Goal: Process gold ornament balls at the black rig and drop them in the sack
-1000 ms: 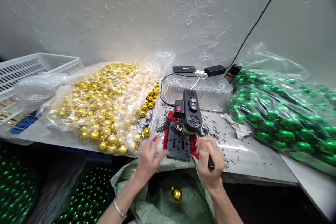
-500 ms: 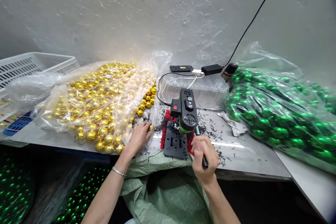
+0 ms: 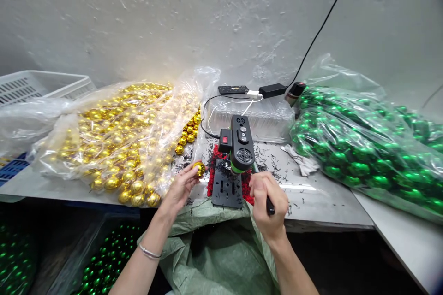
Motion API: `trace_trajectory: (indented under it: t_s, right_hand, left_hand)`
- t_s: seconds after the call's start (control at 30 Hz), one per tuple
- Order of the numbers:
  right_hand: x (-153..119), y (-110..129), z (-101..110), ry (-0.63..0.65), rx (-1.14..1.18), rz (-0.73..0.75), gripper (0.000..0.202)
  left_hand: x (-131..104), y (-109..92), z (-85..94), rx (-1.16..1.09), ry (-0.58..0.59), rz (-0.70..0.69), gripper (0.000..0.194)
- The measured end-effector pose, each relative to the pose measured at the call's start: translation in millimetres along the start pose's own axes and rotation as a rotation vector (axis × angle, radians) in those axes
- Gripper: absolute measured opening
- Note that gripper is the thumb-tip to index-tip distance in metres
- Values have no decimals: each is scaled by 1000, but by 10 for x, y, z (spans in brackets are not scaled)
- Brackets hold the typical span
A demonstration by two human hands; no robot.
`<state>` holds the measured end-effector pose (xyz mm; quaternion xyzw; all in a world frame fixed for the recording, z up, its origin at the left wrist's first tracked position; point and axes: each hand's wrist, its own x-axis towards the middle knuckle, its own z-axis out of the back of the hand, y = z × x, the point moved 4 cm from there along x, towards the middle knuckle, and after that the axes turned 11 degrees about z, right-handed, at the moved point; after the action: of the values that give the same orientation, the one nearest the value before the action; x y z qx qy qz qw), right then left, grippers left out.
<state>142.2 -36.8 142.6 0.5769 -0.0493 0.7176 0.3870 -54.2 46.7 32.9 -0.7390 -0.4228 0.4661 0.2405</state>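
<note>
Between the fingertips of my left hand (image 3: 183,186) is a shiny gold ball ornament (image 3: 200,169), held up just left of a small black bench press (image 3: 242,143). My right hand (image 3: 268,203) is wrapped round the press's black lever handle (image 3: 270,206), whose end pokes out below the fist. Under the press head lies a slotted black base plate (image 3: 226,189) on a red mat (image 3: 212,184). A clear plastic bag (image 3: 166,147) full of gold balls (image 3: 136,186) lies to the left of my left hand.
Green balls in a clear bag (image 3: 360,156) fill the right side. Behind the press sit a clear plastic box (image 3: 266,124), a black adapter (image 3: 272,90) and cables. A white glove (image 3: 301,161) lies among black scraps. An open green sack (image 3: 221,249) hangs at the table's front edge.
My left hand has lifted a gold ball from beside the bag and turned so the ball shows at its fingertips. My right hand stays on the lever handle. The view has shifted slightly.
</note>
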Motion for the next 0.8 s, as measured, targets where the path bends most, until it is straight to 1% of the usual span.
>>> trace_trajectory:
  t_s: [0.07,0.13,0.2,0.3,0.4,0.5,0.67,0.8]
  right_hand:
    - [75,8,20,-2,10,-18,29]
    - [114,11,29,1,6,-23,29]
    - [112,9,28,8,0,-18,29]
    - [67,7,20,19,-9,-1,28]
    - [25,13,15,21,-22,16,27]
    - [8,14,11,28,-38,12,27]
    - [-6,16,17,41,-36,9,27]
    - [-96,0,6,62,-40,46,25]
  left_hand:
    - [42,151,-117,-30,25,28,45]
    - [115,308,-211,10,22,0,43]
    - [193,446,-282,132,2,-79,42]
    - [273,590,-350,390,-38,-233,38]
    - [289,649,-374,681,-105,-370,37]
    - [274,666,-399,877,-125,-445,37]
    - [254,677,-473,954,-100,-584,34]
    - [285,706,-480,949,-81,-592,32]
